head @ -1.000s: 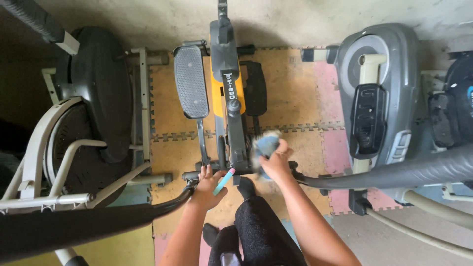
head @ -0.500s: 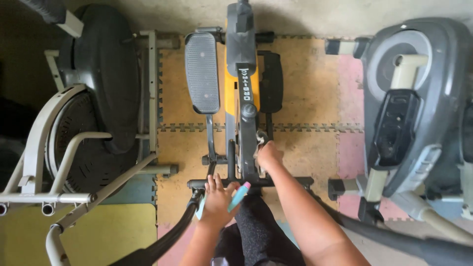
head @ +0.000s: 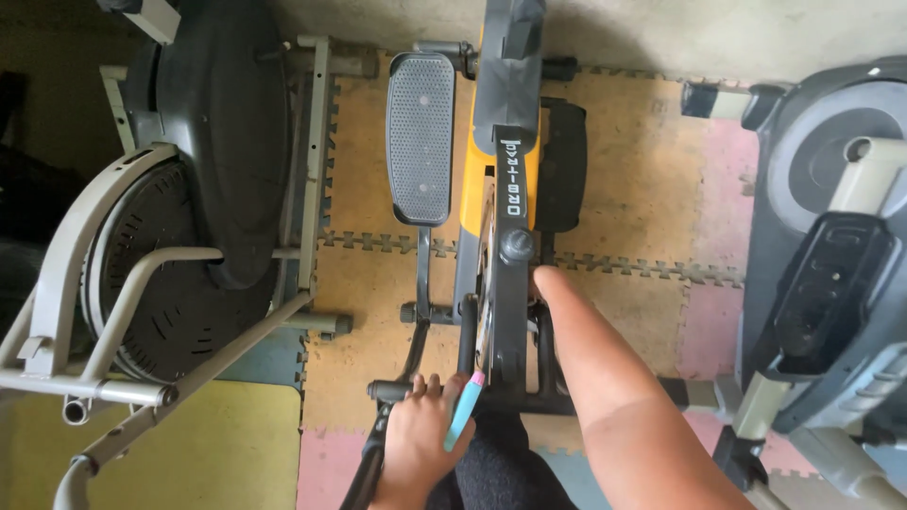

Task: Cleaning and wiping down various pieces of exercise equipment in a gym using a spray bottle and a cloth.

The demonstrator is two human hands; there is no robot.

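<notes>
Looking straight down from the person's head at a yellow-and-black elliptical trainer (head: 505, 189) parked on foam puzzle floor mats (head: 642, 189) in tan, pink and yellow. The left hand (head: 416, 439) is closed around the black crossbar (head: 392, 389) at the near end of the machine's frame, fingers curled over the top of it, and tucked in that same grip there's a slim light-blue tool with a pink tip (head: 463, 411), angled up and to the right, looks like a toothbrush or small brush but it's too small to be sure. The right hand (head: 548, 283) is a different story: the forearm stretches forward along the right side of the centre column and the hand itself mostly disappears behind the frame near the black round knob (head: 518, 244), so there's no telling whether it's open, closed or holding anything. The left foot pedal (head: 420, 132), grey and dotted with grip texture, sits just left of the column, with the darker right pedal (head: 564, 165) on the other side. Dark trousers show at the bottom edge between the arms. To the left stands another exercise machine with a big black flywheel cover (head: 213, 142) and pale grey tubing (head: 123, 312); a third grey machine (head: 831, 283) sits on the right, well apart from the hands.
</notes>
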